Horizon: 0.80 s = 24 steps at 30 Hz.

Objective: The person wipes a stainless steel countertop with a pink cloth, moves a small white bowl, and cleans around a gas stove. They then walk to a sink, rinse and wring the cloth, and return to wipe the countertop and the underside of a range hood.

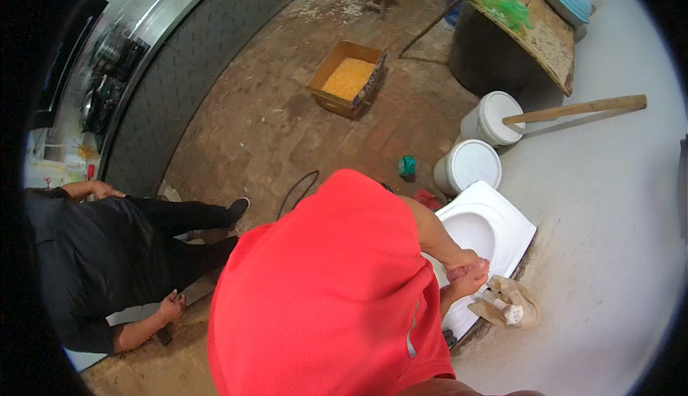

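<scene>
My left hand (463, 268) and my right hand (475, 281) are clasped together over the near edge of a white washbasin (502, 218). The right fingers curl over the left hand, whose own fingers are mostly hidden. No object shows between the hands. Just beyond them, a tap-like fitting with a pale round end (512, 314) stands by the basin's corner, partly wrapped in a beige bag or cloth (529, 302). Both forearms come out from a red shirt (322, 288), which fills the lower middle of the view and covers part of the basin.
A person in black (102, 267) stands at left beside a counter (177, 14). Two lidded white buckets (474, 166) stand near the basin, one with a wooden handle (586, 110) across it. A cardboard box of yellow grains (349, 79) and a green roll (407, 165) lie on the floor.
</scene>
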Each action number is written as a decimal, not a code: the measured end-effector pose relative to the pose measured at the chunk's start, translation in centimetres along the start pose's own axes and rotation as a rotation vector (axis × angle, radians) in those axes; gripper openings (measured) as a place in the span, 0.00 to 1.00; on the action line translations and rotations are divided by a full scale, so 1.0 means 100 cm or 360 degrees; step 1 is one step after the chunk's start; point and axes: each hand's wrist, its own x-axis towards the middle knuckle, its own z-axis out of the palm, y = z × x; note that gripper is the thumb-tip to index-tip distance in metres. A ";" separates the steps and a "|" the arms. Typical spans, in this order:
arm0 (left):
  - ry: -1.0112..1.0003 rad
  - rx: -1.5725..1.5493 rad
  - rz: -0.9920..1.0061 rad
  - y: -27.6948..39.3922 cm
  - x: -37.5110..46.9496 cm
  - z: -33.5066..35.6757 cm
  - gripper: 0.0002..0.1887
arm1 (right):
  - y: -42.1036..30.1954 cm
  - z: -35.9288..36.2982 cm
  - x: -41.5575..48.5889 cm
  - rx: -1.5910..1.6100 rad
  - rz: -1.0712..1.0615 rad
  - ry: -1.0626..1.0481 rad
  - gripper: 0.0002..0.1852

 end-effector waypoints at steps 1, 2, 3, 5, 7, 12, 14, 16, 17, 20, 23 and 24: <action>-0.0003 -0.0001 0.0009 0.001 0.001 0.002 0.19 | 0.001 -0.002 0.000 0.0004 0.0017 -0.0018 0.21; 0.0002 0.0006 0.0019 0.001 0.001 0.003 0.18 | 0.002 -0.003 -0.001 0.0010 0.0038 -0.0038 0.21; 0.0007 0.0017 0.0030 0.002 0.001 0.003 0.18 | 0.003 -0.005 -0.001 0.0020 0.0060 -0.0058 0.21; 0.0020 0.0050 0.0035 0.003 0.001 0.001 0.17 | 0.006 -0.007 0.000 0.0057 0.0082 -0.0097 0.22; 0.0027 0.0074 0.0043 0.005 0.000 -0.003 0.17 | 0.009 -0.006 0.002 0.0093 0.0115 -0.0140 0.22; 0.0016 0.0125 0.0041 0.008 0.003 -0.007 0.15 | 0.009 0.000 0.009 0.0169 0.0178 -0.0238 0.22; -0.0002 0.0150 0.0024 0.008 0.005 -0.005 0.15 | 0.007 -0.003 0.011 0.0205 0.0198 -0.0263 0.22; -0.0022 0.0180 0.0001 0.007 0.007 -0.001 0.14 | 0.006 -0.012 0.014 0.0243 0.0210 -0.0277 0.23; -0.0011 0.0194 -0.0013 0.006 0.007 0.000 0.14 | 0.006 -0.017 0.014 0.0261 0.0221 -0.0281 0.23; -0.0050 0.0237 -0.0019 0.002 0.007 0.003 0.13 | 0.008 -0.034 0.015 0.0344 0.0304 -0.0148 0.23; -0.0094 0.0250 -0.0025 -0.001 0.008 0.003 0.12 | 0.009 -0.044 0.014 0.0426 0.0119 -0.0510 0.24; -0.0105 0.0263 -0.0025 -0.001 0.009 0.003 0.12 | 0.008 -0.046 0.012 0.0446 0.0104 -0.0460 0.25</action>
